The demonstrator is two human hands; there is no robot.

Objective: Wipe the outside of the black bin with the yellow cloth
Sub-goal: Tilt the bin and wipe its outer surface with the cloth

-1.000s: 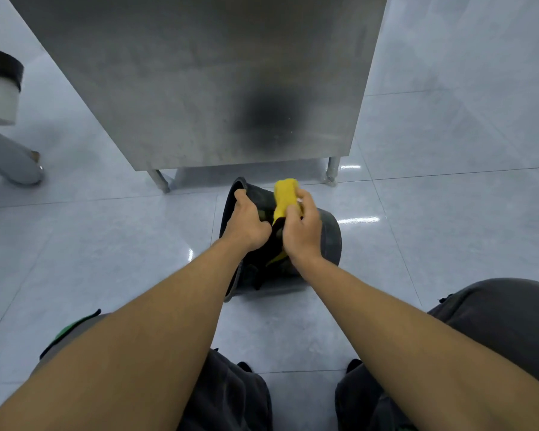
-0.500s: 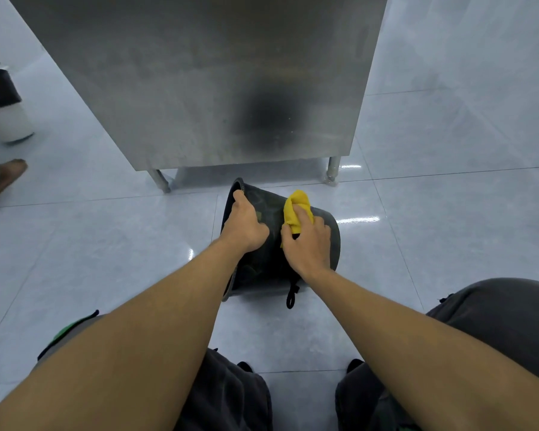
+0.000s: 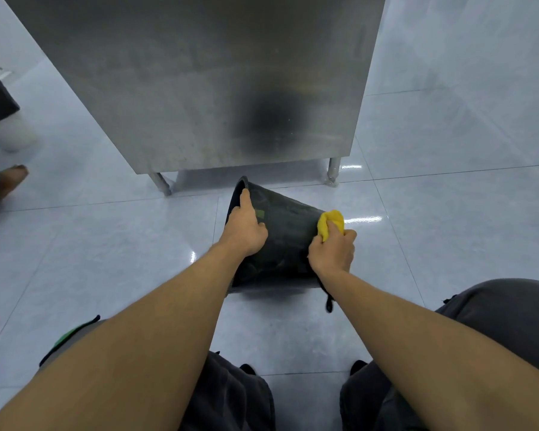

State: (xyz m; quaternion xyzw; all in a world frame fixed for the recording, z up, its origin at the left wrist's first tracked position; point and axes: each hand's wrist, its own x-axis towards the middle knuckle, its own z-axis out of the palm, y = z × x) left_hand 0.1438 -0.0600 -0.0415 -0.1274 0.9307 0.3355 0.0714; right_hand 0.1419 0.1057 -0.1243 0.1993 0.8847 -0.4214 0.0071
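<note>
Round black plastic bin [image 3: 288, 241] lies on its side on glossy grey tile floor [image 3: 106, 250]. Left hand [image 3: 245, 227] clamped on its rim; right hand [image 3: 333, 251] clutches bunched yellow cloth [image 3: 330, 222] against bin's narrow end.

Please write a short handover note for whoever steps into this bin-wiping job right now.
Left hand: gripping the rim of the black bin, steadying it.
Right hand: closed on the bunched yellow cloth, pressed to the bin's outside near its base end.
The bin lies on its side on the tiled floor, opening to the left, in front of the steel cabinet.
Done: wiping is under way on the upper side.
Left: cannot tell how much is clean; the underside and far side probably need doing.
</note>
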